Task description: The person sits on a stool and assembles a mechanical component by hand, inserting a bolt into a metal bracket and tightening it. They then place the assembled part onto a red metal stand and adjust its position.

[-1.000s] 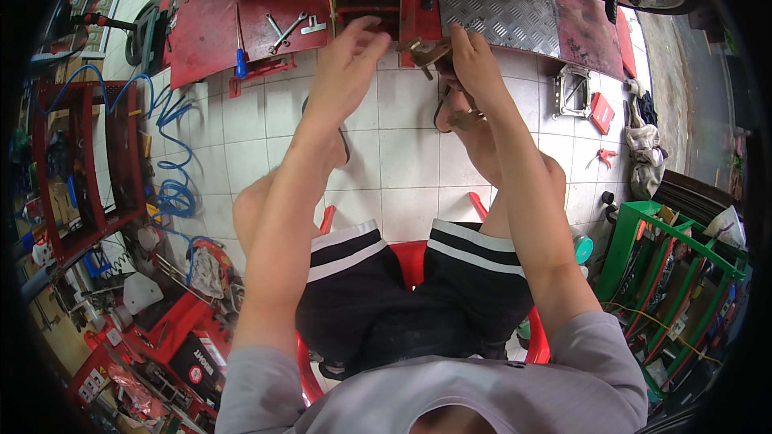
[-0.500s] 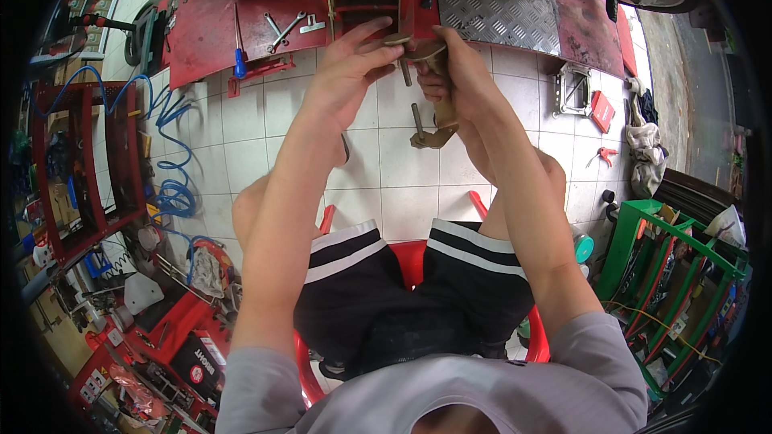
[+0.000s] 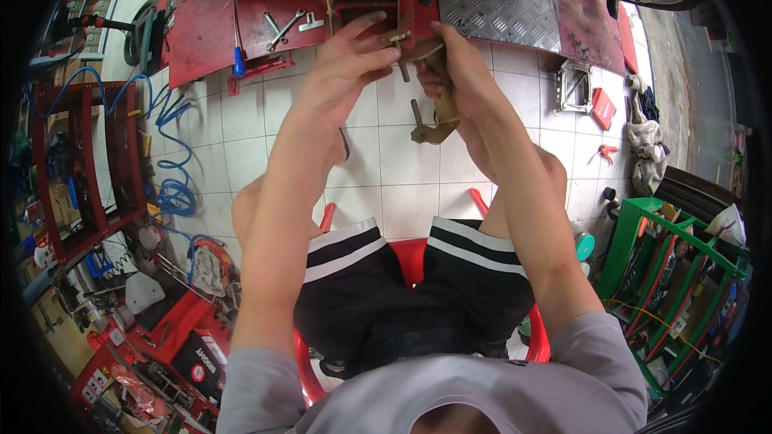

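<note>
Over the floor in front of the lift platform I hold a brownish-gold metal bracket (image 3: 445,109), worn-looking, with an arm at each end. My right hand (image 3: 468,72) is closed around its upright body, its thumb up along the top. At the upper arm, a bolt (image 3: 404,71) points down toward me. The fingers of my left hand (image 3: 339,64) pinch the flat piece at the bolt's head, with the index finger stretched out past it. A second bolt (image 3: 416,115) stands up from the bracket's lower arm. My right fingers partly hide the body.
Ahead stands a red platform (image 3: 205,32) with a blue-handled screwdriver (image 3: 239,63) and wrenches (image 3: 283,30). A blue coiled hose (image 3: 175,197) lies left, beside a red rack (image 3: 92,169). Rightward are a metal frame (image 3: 572,90), a red box (image 3: 602,108) and a green rack (image 3: 623,253).
The flat piece at the upper bolt's head has turned and tilted between my left fingers. My left index finger has lifted slightly; the bracket and my right hand have barely moved.
</note>
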A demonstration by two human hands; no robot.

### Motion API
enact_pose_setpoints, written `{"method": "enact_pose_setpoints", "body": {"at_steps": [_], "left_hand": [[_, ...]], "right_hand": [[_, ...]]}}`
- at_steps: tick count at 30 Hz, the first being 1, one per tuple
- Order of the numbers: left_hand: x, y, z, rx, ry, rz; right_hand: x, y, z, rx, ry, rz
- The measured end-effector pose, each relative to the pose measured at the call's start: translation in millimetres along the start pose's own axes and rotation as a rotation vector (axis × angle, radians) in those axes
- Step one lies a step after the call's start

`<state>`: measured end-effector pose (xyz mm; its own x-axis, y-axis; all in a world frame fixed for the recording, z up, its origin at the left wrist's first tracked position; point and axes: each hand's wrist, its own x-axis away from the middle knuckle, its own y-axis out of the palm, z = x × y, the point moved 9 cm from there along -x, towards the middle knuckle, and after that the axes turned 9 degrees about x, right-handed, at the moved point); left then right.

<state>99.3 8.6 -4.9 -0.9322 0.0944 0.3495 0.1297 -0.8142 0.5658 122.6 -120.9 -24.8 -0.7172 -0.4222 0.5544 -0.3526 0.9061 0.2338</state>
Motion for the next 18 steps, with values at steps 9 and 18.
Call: {"method": "enact_pose_setpoints", "body": {"at_steps": [9, 18], "left_hand": [[-3.2, -2.2, -5.0, -0.045, -0.047, -0.013], [-0.2, -3.7, 0.0, -0.075, -0.044, -0.009]], "right_hand": [[-0.5, 0.3, -2.5, 0.036, -0.025, -0.002], [1.0, 0.0, -6.7, 0.065, -0.063, 0.009]]}}
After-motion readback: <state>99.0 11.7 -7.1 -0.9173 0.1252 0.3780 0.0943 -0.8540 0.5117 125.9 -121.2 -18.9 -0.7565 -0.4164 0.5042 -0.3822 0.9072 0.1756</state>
